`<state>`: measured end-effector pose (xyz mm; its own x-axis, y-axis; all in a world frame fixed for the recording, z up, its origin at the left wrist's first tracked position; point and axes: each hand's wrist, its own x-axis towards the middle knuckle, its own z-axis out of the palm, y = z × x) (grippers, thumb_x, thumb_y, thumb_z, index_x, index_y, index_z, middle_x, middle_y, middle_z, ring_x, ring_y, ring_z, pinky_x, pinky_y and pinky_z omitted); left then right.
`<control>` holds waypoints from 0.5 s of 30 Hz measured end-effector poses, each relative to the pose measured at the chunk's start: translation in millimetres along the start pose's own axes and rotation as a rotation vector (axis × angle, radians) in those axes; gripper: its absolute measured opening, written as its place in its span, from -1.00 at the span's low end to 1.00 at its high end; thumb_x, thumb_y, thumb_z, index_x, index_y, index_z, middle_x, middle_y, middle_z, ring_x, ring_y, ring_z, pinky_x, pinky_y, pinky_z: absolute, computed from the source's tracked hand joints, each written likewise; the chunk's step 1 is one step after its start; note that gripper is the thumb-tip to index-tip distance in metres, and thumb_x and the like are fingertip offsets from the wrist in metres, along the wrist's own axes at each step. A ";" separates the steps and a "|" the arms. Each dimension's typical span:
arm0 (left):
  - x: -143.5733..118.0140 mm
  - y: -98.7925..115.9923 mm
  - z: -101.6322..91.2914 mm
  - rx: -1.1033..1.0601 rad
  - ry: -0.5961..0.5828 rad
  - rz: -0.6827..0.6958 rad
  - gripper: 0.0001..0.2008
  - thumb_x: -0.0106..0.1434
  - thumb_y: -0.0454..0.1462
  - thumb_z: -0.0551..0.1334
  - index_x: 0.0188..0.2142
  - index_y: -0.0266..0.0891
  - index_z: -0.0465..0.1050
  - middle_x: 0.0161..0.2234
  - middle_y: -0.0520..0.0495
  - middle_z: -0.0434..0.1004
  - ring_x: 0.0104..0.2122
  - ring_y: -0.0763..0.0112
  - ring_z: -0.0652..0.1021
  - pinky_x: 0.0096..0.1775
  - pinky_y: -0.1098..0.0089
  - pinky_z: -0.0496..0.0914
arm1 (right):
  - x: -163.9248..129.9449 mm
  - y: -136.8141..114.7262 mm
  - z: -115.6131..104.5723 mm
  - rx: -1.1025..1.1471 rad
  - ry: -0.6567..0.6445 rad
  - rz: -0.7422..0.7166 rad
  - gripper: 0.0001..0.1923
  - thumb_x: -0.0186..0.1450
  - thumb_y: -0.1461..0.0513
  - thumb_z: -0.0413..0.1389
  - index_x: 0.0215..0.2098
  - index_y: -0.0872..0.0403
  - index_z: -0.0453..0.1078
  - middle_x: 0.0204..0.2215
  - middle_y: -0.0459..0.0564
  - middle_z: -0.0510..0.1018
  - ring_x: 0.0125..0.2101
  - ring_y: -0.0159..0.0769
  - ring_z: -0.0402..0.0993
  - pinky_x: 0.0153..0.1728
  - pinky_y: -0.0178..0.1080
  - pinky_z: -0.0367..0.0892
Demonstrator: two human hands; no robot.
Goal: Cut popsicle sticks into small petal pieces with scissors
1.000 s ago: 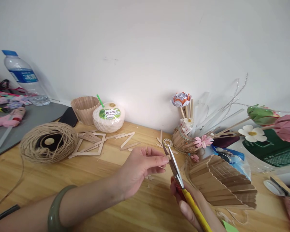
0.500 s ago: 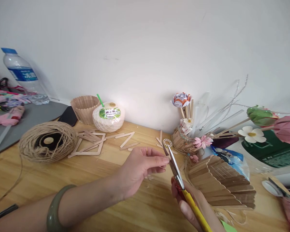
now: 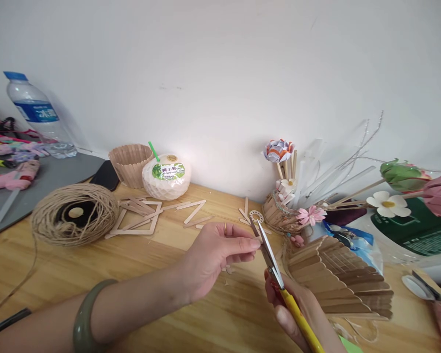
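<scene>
— Barely anything has shifted since the earlier frame: the left hand [image 3: 215, 255] and the scissors [image 3: 270, 260] sit a touch lower and to the right, in the same pose.

— Where's the piece being cut?

— It's a small wooden stick piece [image 3: 256, 239], pinched between the left thumb and fingertips, just above the wooden table [image 3: 132, 274]. Only its tip shows past the fingers, right at the blades. The right hand [image 3: 301, 314] is curled around the yellow and red handles; the blades look nearly closed on the piece.

— How would you do that cut well?

— I'd judge it best to keep the pinch close to the cut line but clear of the blades, hold the piece square to them, and close slowly so the wood doesn't split or fly off.

— And the containers nearby?

— Just right of the scissors lies a stick-built basket [image 3: 338, 279] on its side; what's inside I cannot tell. Behind it a small woven vase [image 3: 279, 218] holds paper flowers and sticks. Farther left, a stick cup [image 3: 130, 164] stands touching a coconut drink [image 3: 166, 176] with a green straw, and a water bottle [image 3: 36, 115] stands by the wall.
</scene>
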<state>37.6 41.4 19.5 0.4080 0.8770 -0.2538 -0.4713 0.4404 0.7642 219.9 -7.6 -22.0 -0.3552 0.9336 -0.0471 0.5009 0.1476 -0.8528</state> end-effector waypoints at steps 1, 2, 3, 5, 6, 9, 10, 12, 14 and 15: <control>0.1 0.2 0.1 -0.001 0.001 -0.001 -0.88 -0.08 -0.34 0.39 -0.57 -0.36 0.49 -0.58 0.03 0.46 -0.53 0.62 0.43 -0.39 0.55 0.31 | 0.0 -0.2 -0.1 0.000 -0.002 0.005 -0.40 0.08 -0.34 -0.19 -0.54 0.01 0.01 -0.59 -0.19 0.06 -0.55 -0.34 -0.06 -0.57 -0.33 -0.07; 0.3 0.4 0.3 -0.001 0.003 -0.002 -0.88 -0.09 -0.35 0.39 -0.57 -0.36 0.49 -0.58 0.03 0.46 -0.53 0.62 0.43 -0.38 0.55 0.31 | 0.0 -0.3 -0.3 0.000 -0.003 0.006 -0.40 0.08 -0.34 -0.19 -0.54 0.01 0.01 -0.58 -0.19 0.05 -0.55 -0.34 -0.06 -0.57 -0.33 -0.07; 0.4 0.6 0.4 -0.001 0.007 -0.003 -0.88 -0.09 -0.35 0.39 -0.57 -0.36 0.49 -0.58 0.03 0.46 -0.53 0.61 0.43 -0.38 0.55 0.31 | 0.0 -0.4 -0.5 0.002 -0.004 0.006 -0.40 0.08 -0.34 -0.19 -0.54 0.01 0.01 -0.58 -0.19 0.05 -0.55 -0.34 -0.07 -0.57 -0.33 -0.07; 0.4 0.8 0.6 -0.001 0.010 -0.003 -0.88 -0.09 -0.35 0.39 -0.57 -0.36 0.49 -0.59 0.03 0.46 -0.53 0.61 0.43 -0.38 0.55 0.31 | 0.1 -0.1 -0.8 0.008 -0.008 0.009 -0.40 0.09 -0.34 -0.18 -0.54 0.01 0.01 -0.58 -0.20 0.05 -0.55 -0.35 -0.07 -0.57 -0.34 -0.08; 0.2 0.8 0.6 -0.002 0.010 -0.002 -0.88 -0.09 -0.35 0.39 -0.57 -0.36 0.49 -0.59 0.03 0.46 -0.53 0.61 0.43 -0.38 0.55 0.31 | 0.1 0.2 -0.9 0.011 -0.008 0.013 -0.40 0.08 -0.34 -0.18 -0.54 0.01 0.01 -0.58 -0.20 0.05 -0.55 -0.35 -0.07 -0.57 -0.34 -0.08; -0.6 0.5 0.3 -0.007 0.006 0.002 -0.88 -0.09 -0.35 0.39 -0.57 -0.36 0.49 -0.59 0.04 0.46 -0.53 0.61 0.43 -0.38 0.55 0.31 | 0.1 1.6 -0.8 0.021 -0.010 0.027 -0.39 0.07 -0.34 -0.17 -0.54 0.01 0.01 -0.59 -0.20 0.05 -0.55 -0.35 -0.08 -0.57 -0.34 -0.08; -0.8 0.3 0.1 -0.008 0.006 0.002 -0.88 -0.09 -0.35 0.39 -0.57 -0.36 0.49 -0.58 0.04 0.46 -0.53 0.61 0.43 -0.38 0.55 0.31 | 0.0 2.0 -0.7 0.024 -0.008 0.027 -0.39 0.07 -0.34 -0.17 -0.55 0.01 0.01 -0.59 -0.20 0.05 -0.55 -0.35 -0.08 -0.58 -0.34 -0.08; -0.8 0.2 0.0 -0.016 0.008 0.000 -0.88 -0.10 -0.35 0.40 -0.57 -0.35 0.49 -0.58 0.04 0.46 -0.53 0.62 0.43 -0.37 0.55 0.32 | -0.1 2.6 -0.4 0.023 0.003 0.023 -0.39 0.07 -0.34 -0.17 -0.55 0.01 0.01 -0.58 -0.20 0.04 -0.54 -0.35 -0.09 -0.58 -0.34 -0.09; -0.5 0.1 -0.1 -0.026 0.012 0.001 -0.88 -0.10 -0.35 0.40 -0.58 -0.35 0.49 -0.58 0.04 0.46 -0.53 0.62 0.43 -0.37 0.55 0.32 | -0.2 2.6 -0.1 0.015 0.018 0.022 -0.39 0.07 -0.34 -0.17 -0.55 0.01 0.01 -0.58 -0.20 0.03 -0.54 -0.35 -0.10 -0.58 -0.34 -0.10; -0.4 0.2 0.0 -0.029 0.013 0.003 -0.88 -0.11 -0.35 0.40 -0.58 -0.36 0.49 -0.58 0.05 0.46 -0.53 0.62 0.43 -0.37 0.55 0.32 | -0.2 2.4 0.0 0.008 0.022 0.023 -0.38 0.06 -0.35 -0.17 -0.55 0.01 0.01 -0.58 -0.20 0.03 -0.54 -0.35 -0.11 -0.57 -0.33 -0.11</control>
<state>37.3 41.1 19.7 0.3964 0.8808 -0.2590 -0.4949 0.4426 0.7478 221.2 -7.4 -24.0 -0.3259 0.9438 -0.0557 0.5025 0.1230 -0.8558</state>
